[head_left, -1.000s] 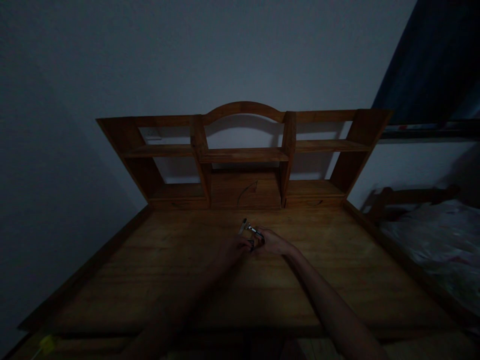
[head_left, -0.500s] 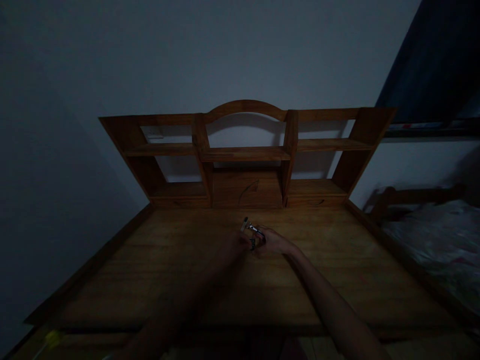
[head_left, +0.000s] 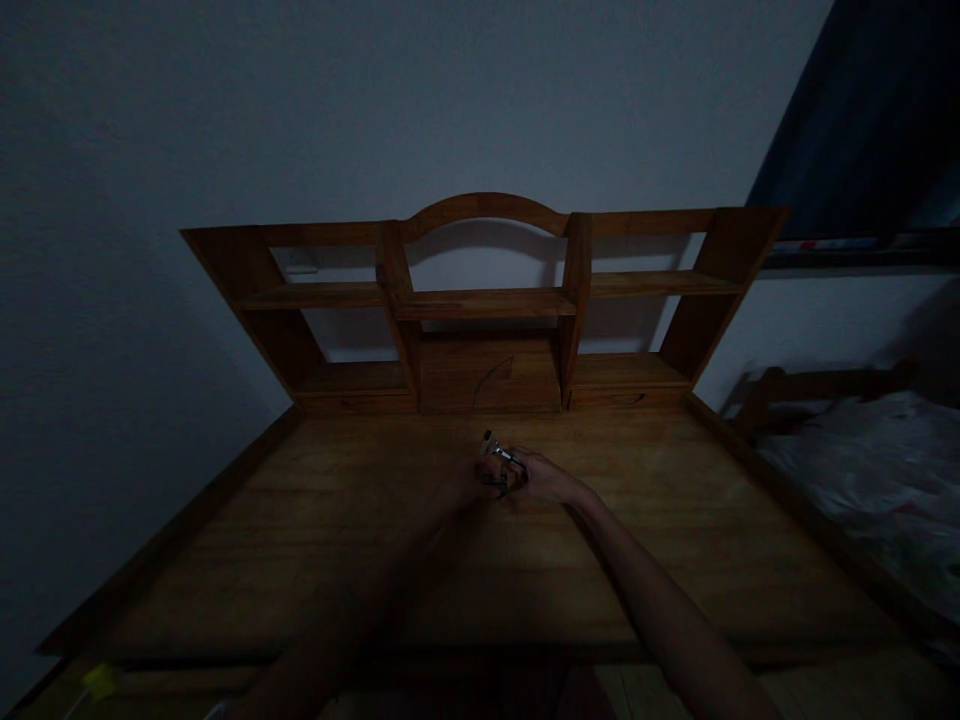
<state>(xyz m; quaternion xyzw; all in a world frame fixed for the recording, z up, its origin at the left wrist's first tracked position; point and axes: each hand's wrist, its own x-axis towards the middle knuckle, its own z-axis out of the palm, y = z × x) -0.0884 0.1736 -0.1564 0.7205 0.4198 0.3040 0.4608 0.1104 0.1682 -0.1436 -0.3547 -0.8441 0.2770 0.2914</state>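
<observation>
My two hands meet above the middle of the wooden desk (head_left: 337, 540). Closed around the dark handle end of a small T-shaped metal tool (head_left: 504, 454) is my right hand (head_left: 546, 478). The tool's shiny stem points up and left, ending in a crosspiece with a dark tip; it resembles a razor, but dim light hides its exact kind. My left hand (head_left: 469, 482) is closed just below the crosspiece, its fingers at a small dark piece (head_left: 496, 484). Whether that piece joins the tool, I cannot tell.
A wooden shelf unit (head_left: 487, 304) with several compartments stands along the desk's back edge. Raised wooden rims border the desk's sides. Beyond the right rim lies a pale plastic-like heap (head_left: 862, 460). Something yellow (head_left: 100, 681) shows at the lower left.
My left fingers have shifted slightly at the small dark piece, which now sits more to the left. My right hand keeps its hold on the tool. The camera view has moved a little.
</observation>
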